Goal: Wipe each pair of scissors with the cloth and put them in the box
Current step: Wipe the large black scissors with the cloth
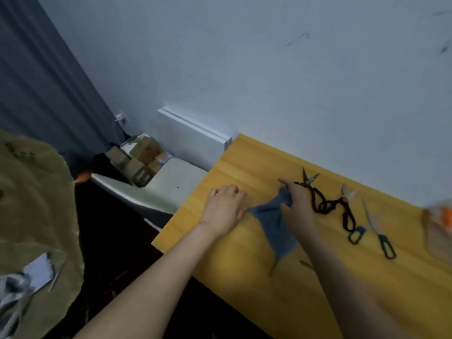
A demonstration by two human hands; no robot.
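Three pairs of scissors are laid in a row on the yellow wooden surface [244, 277], all on the 3 o'clock side of the hands. Nearest the hands are the short-bladed scissors with black cord-wrapped handles [311, 192], their blades pointed towards 12 o'clock. Just beside them at 3 o'clock are the black-handled scissors with an orange pivot [347, 214]; the handles of these two pairs meet, though whether they overlap cannot be told. Farther out, towards 4 o'clock, the slim silver scissors with dark blue loop handles [379, 237] are seen, slightly spread.

A blue-grey cloth [274, 223] is drawn out over the surface between the two hands. Its upper part is bunched and gripped by the right hand [297, 204], whose fingers are curled round the fabric; this hand is just beside the cord-wrapped pair. The left hand [225, 206] is set palm down on the surface at 9 o'clock of the cloth, knuckles bent, with the cloth's corner against its thumb side. Whether that corner is pinched or only pressed cannot be told. The cloth's lower corner trails towards 6 o'clock.

At the 3 o'clock edge of the view a blurred tan and orange object [437, 231] is seen on the surface; it is too smeared to be identified. A pale wall [269, 69] is seen at 12 o'clock, a grey curtain [49, 81] at 10 o'clock, and brown cardboard boxes [141, 155] beside a white seat [168, 189] near 9 o'clock of the surface.
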